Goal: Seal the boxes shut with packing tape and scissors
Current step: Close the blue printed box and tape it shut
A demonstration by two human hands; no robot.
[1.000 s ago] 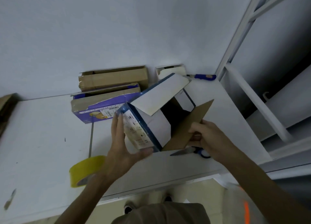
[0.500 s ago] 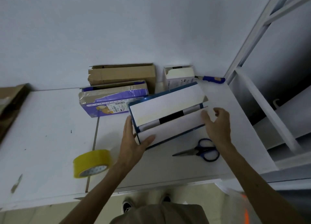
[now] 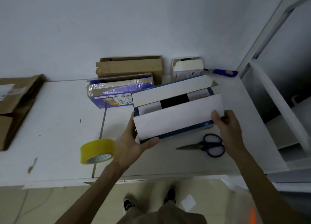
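A blue-edged box (image 3: 176, 117) with white flaps lies on the white table (image 3: 55, 122); its two long flaps are folded almost together, with a dark gap between them. My left hand (image 3: 134, 143) grips the box's near left corner, thumb under the front edge. My right hand (image 3: 227, 124) holds the right end, fingers curled over the near flap. A yellow roll of packing tape (image 3: 97, 151) stands to the left of my left forearm. Blue-handled scissors (image 3: 207, 145) lie just in front of the box, under my right wrist.
Behind the box sit a purple box (image 3: 117, 92) with taped top, a brown carton (image 3: 129, 67) and a small white open box (image 3: 186, 68). A blue utility knife (image 3: 222, 71) lies by the wall. Brown cartons (image 3: 15, 106) lie at the far left. A white metal frame (image 3: 272, 92) stands right.
The box was turned down flat onto the table and its flaps folded inward. My right hand moved from the brown flap to the box's right end; my left stayed at the left corner.
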